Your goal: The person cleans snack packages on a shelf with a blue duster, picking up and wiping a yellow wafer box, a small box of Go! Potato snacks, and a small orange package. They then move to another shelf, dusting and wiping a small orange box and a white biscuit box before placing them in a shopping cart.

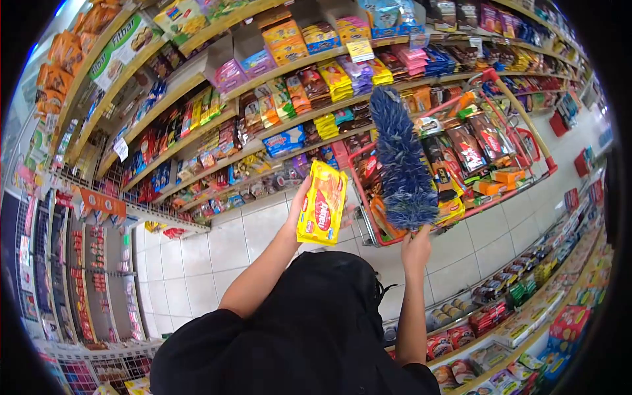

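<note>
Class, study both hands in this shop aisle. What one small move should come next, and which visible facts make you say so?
Probably sweep the feather duster across the face of the yellow packet. The left hand holds the packet up in the air, and the right hand grips the duster upright close beside it, not yet touching.

Both bare forearms are raised forward, well apart from each other. Left hand (297,207) is closed in a grip, fingers curled out of sight, arm angled inward. Right hand (416,249) is clenched, forearm extended straight.
</note>
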A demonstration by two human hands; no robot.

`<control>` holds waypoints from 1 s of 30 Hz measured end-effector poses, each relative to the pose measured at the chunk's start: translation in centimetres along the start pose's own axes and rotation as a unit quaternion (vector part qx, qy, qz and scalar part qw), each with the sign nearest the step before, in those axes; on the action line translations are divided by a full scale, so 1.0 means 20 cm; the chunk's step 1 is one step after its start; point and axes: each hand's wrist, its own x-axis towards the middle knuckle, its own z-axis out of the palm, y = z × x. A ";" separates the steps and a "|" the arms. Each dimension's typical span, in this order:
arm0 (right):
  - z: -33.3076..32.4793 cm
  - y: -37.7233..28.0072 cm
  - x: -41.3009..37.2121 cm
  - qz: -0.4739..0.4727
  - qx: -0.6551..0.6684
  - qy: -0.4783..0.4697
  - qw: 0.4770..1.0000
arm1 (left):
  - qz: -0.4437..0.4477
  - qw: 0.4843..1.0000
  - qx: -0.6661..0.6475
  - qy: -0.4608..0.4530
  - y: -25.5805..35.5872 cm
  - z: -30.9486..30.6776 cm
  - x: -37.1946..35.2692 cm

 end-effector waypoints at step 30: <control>0.40 -0.30 -0.23 0.112 -0.246 0.252 0.929 | -0.016 0.991 0.029 0.131 1.05 -0.67 0.04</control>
